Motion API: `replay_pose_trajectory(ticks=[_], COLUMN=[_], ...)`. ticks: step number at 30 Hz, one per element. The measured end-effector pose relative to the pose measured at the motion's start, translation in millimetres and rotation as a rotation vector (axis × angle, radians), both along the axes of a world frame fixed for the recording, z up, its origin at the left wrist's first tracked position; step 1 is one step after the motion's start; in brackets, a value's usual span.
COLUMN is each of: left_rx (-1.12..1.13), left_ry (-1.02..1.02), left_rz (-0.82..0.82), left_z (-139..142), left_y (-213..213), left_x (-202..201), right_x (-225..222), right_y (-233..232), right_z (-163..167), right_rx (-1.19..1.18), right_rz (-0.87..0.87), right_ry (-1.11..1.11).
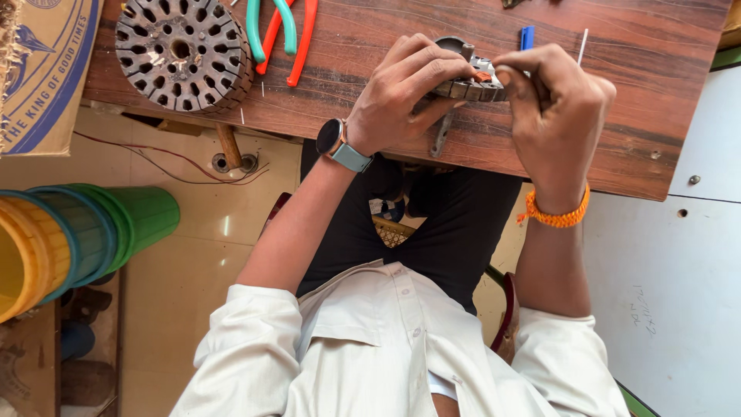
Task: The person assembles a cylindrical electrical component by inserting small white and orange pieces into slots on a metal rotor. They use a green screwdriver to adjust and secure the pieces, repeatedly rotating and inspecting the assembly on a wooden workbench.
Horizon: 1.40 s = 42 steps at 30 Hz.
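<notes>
Wooden workbench (370, 77) over a pale tiled floor, with two hands at work on a small metal part at its near edge.

Largest is the slotted round metal core (184, 52) at the far left of the bench, then red and green-handled pliers (282, 35) beside it. The left hand (401, 96) curls its fingers closed around the small grey metal part (472, 86); the right hand (556, 116) pinches its top, thumb and forefinger together.
</notes>
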<state>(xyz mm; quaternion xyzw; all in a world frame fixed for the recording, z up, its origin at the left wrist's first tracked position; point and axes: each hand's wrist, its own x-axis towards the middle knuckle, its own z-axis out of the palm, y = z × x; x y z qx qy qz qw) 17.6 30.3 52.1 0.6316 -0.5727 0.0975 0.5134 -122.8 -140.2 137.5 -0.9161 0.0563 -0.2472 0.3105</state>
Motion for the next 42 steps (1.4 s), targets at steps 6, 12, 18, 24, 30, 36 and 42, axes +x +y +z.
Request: replay_pose_trajectory(ticks=[6, 12, 18, 24, 30, 36, 42], left_rx=[-0.01, -0.018, -0.14, -0.067, 0.048, 0.006, -0.003], left_ry=[-0.017, 0.085, 0.845, 1.063, 0.727, 0.41, 0.226], left_rz=[0.096, 0.22, -0.075, -0.314, -0.299, -0.18, -0.179], left_z=[-0.9, 9.4, 22.6, 24.9, 17.7, 16.4, 24.1], left_y=[-0.2, -4.3, -15.2, -18.8, -9.1, -9.3, -8.6], left_x=[-12.3, -32.1, -35.5, 1.4, 22.0, 24.8, 30.7], right_x=[31.6, 58.7, 70.0, 62.4, 6.2, -18.8, -18.8], right_y=[-11.1, -23.4, -40.9, -39.1, 1.1, 32.9, 41.7], right_z=[5.9, 0.6, -6.5, -11.7, -24.3, -40.6, -68.5], right_rx=[-0.102, -0.022, -0.227, -0.278, 0.021, 0.498, 0.492], right_rz=[0.115, 0.169, 0.269, 0.155, -0.053, -0.152, -0.187], right_ry=[-0.099, 0.05, -0.088, -0.147, -0.112, -0.106, -0.17])
